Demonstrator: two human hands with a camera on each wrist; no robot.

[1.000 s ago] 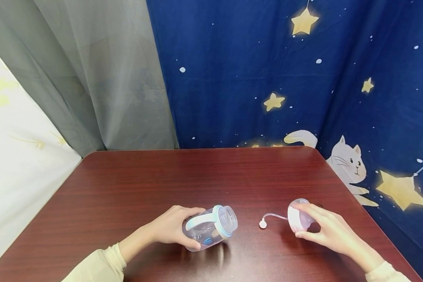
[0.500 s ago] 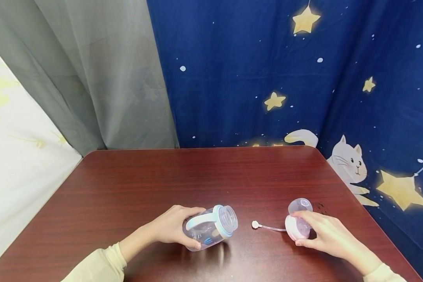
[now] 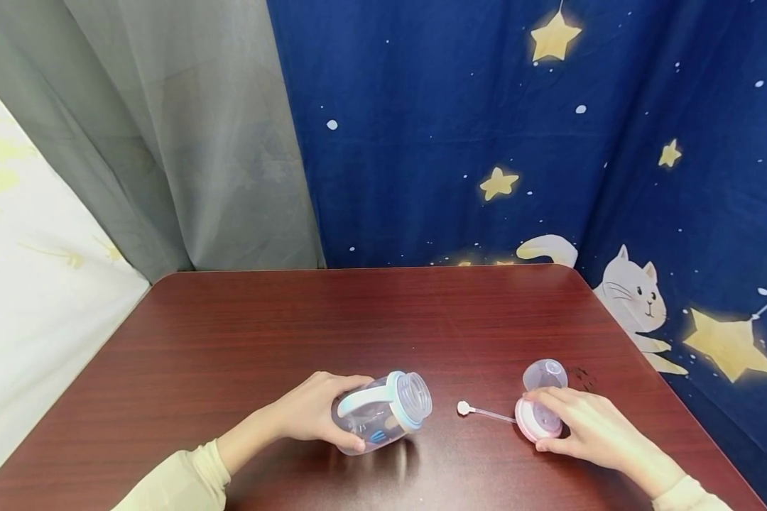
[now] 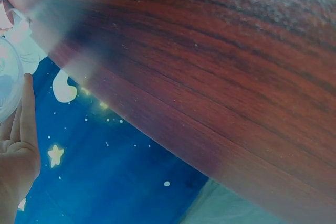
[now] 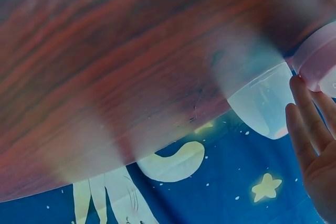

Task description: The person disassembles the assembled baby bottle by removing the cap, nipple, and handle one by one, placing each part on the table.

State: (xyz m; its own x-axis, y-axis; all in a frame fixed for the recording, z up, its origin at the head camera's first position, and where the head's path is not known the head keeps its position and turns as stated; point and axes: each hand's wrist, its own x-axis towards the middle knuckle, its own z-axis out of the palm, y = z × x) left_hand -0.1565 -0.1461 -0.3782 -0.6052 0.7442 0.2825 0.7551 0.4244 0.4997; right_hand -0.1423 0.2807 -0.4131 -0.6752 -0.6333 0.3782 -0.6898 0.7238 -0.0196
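In the head view my left hand [image 3: 322,411] grips a clear sippy bottle [image 3: 373,424] with a pale blue collar and handle. The bottle is tilted, its bare threaded mouth pointing right. The left wrist view catches only the edge of the bottle [image 4: 9,85] and part of the hand [image 4: 18,156]. To the right, my right hand [image 3: 591,429] holds a pink bottle lid [image 3: 529,423] between thumb and fingers, low at the tabletop. Its clear domed cover [image 3: 545,373] is flipped back. A thin straw with a white weighted end [image 3: 464,408] extends left from the lid.
Both hands work over a reddish-brown wooden table [image 3: 332,319]. A grey curtain [image 3: 230,142] and a blue starry curtain [image 3: 422,142] hang behind its far edge. Small dark marks [image 3: 581,378] lie on the table near the clear cover.
My right hand has lowered and turned the lid, so its clear cover now shows behind the fingers. The straw end has swung slightly left. My left hand and the bottle stay put.
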